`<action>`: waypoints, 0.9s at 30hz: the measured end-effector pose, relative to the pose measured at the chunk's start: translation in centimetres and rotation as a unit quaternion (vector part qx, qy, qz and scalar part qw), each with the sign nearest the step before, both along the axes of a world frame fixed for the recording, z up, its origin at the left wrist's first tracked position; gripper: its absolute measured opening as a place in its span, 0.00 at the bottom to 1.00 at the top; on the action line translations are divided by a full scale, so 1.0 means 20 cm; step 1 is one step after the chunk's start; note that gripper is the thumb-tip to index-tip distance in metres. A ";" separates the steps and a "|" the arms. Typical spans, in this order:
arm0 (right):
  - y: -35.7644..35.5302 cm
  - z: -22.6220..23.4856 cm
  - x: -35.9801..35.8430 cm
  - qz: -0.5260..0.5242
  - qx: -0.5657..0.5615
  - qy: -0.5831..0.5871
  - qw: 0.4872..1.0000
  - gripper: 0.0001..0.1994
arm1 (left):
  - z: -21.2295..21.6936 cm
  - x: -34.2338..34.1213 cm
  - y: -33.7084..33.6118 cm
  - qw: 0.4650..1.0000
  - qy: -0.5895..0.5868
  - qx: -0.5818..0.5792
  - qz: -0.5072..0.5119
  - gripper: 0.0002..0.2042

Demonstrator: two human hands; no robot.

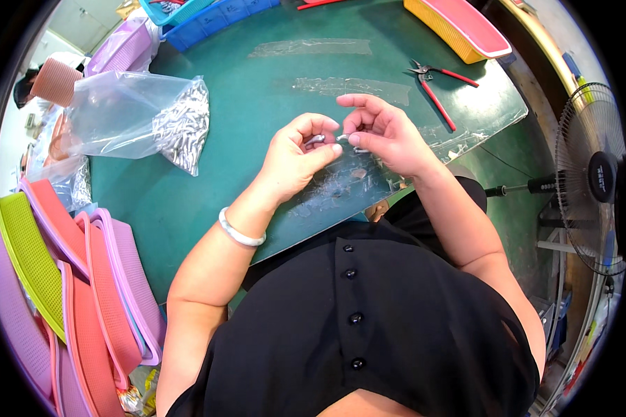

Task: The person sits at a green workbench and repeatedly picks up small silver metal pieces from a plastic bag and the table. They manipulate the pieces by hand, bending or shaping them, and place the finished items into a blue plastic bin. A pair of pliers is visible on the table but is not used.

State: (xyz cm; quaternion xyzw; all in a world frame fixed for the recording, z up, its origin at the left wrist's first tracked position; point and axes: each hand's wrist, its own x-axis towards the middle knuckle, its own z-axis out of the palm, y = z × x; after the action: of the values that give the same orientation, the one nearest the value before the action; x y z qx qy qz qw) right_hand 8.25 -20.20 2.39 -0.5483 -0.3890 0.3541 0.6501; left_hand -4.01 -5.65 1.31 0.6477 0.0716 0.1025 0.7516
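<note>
Over the near part of the green table, my two hands meet almost fingertip to fingertip. My left hand (292,154) is closed, with a small silvery metal piece (316,140) in its curled fingers. Thumb and index finger of my right hand (395,142) pinch a second small silvery piece (342,137) close to the left thumb tip. More silver shows just under the right thumb; its shape is partly hidden. Beyond the right hand lie red-handled pliers (435,90), jaws spread. Left of my hands, a clear plastic bag (118,111) holds many similar silvery pieces (184,125).
Pink, purple and green plastic baskets (108,299) are stacked at the left edge. A blue crate (215,21) and a yellow basket with a pink one (459,31) stand at the far side. On the right is a black fan (598,177). The green table (243,90) has tape strips.
</note>
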 end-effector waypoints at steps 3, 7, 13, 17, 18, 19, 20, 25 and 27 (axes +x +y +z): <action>0.01 0.00 -0.03 0.019 0.026 0.064 0.997 0.23 | 0.01 -0.01 -0.04 0.999 -0.032 0.006 -0.001 0.13; 0.00 -0.01 -0.03 0.011 0.004 0.010 1.000 0.23 | 0.00 0.00 -0.04 0.996 -0.047 0.061 0.034 0.07; -0.06 0.03 0.01 -0.044 -0.072 -0.457 0.885 0.21 | 0.00 -0.01 -0.03 0.992 -0.026 0.117 0.040 0.05; -0.08 0.03 0.00 -0.034 -0.108 -0.537 0.836 0.19 | 0.01 -0.01 0.01 0.989 0.062 -0.134 -0.009 0.05; -0.08 0.03 0.00 -0.037 -0.109 -0.536 0.836 0.18 | 0.01 0.00 0.02 0.978 0.071 -0.198 -0.010 0.06; -0.08 0.03 -0.01 -0.036 -0.106 -0.532 0.840 0.18 | 0.00 0.00 0.03 0.962 0.080 -0.260 -0.011 0.07; -0.08 0.02 -0.01 -0.036 -0.104 -0.527 0.843 0.18 | -0.01 0.01 0.04 0.954 0.080 -0.288 -0.020 0.08; -0.08 0.03 -0.01 -0.028 -0.092 -0.545 0.833 0.18 | -0.04 0.01 0.08 0.913 0.074 -0.397 -0.057 0.09; -0.08 0.04 -0.01 -0.027 -0.084 -0.558 0.825 0.19 | -0.04 0.01 0.09 0.902 0.079 -0.421 -0.058 0.09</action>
State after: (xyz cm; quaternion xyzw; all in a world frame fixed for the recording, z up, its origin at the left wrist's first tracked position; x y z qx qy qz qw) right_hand 8.02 -21.74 3.12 -0.7151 -0.6395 0.0012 0.2823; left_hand -3.75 -3.94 0.51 0.2803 0.1295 -0.0327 0.9506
